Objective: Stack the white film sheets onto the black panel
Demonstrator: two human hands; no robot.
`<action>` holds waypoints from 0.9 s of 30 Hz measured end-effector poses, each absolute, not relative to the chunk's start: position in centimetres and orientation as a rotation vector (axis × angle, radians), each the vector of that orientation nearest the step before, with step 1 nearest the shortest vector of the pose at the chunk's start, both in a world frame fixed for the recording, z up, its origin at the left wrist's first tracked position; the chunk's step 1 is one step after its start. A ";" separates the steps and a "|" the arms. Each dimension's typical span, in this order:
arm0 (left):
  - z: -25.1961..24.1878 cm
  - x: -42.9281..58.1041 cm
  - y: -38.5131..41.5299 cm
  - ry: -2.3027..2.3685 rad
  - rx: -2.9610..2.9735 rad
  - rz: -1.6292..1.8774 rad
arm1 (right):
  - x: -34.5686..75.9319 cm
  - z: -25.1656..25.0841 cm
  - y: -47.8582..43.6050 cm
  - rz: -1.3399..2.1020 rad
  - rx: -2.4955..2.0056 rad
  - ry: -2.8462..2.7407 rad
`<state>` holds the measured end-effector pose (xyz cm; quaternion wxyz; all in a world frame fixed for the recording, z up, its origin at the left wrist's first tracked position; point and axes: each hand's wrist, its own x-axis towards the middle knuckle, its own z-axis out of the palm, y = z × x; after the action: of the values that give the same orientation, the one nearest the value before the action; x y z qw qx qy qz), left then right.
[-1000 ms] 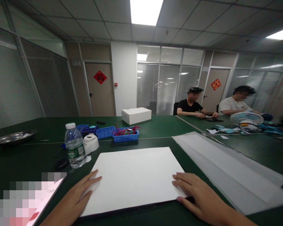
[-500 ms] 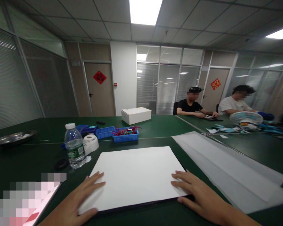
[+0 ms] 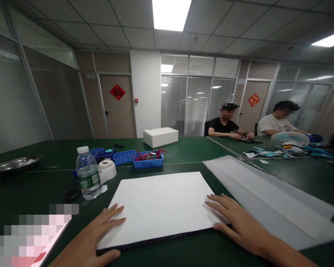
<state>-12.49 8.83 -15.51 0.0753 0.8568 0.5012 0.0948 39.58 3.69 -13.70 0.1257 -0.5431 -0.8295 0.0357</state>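
Note:
In front of me on the green table lies a white sheet of paper (image 3: 161, 207), with a dark flat edge showing beneath its near and right sides. My left hand (image 3: 97, 231) rests at the sheet's left edge, fingers stretched out over the white surface and thumb by the near corner. At the right edge, my right hand (image 3: 236, 220) has its fingers spread over the paper, its thumb by the near right corner. Neither hand is closed round anything.
A water bottle (image 3: 87, 174) and a white vented plastic part (image 3: 107, 170) stand left. Beyond are blue trays, one tray (image 3: 149, 163) holding wires, and a white box (image 3: 160, 137). Translucent sheets (image 3: 261, 196) lie right. Two people sit at far right near a fan (image 3: 290, 140).
My right hand has shifted slightly right and up. The sheet has turned a little, its near left corner moving right. My left hand has moved slightly right with it.

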 end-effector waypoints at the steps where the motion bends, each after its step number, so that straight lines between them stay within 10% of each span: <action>1: -15.5 -12.5 8.8 1.509 2.574 0.286 | 40.5 -13.8 4.2 0.022 -1.613 -2.383; 13: -16.0 -12.8 8.8 1.491 2.567 0.314 | 52.8 -19.1 8.7 -0.410 -2.538 -1.628; 27: -15.6 -12.9 8.6 1.490 2.598 0.259 | 50.0 -16.4 7.5 -0.420 -2.312 -1.944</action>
<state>-12.89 8.60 -15.62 0.0675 0.8622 0.4946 0.0859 49.98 7.52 -16.45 0.0460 -0.7573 -0.6368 -0.1376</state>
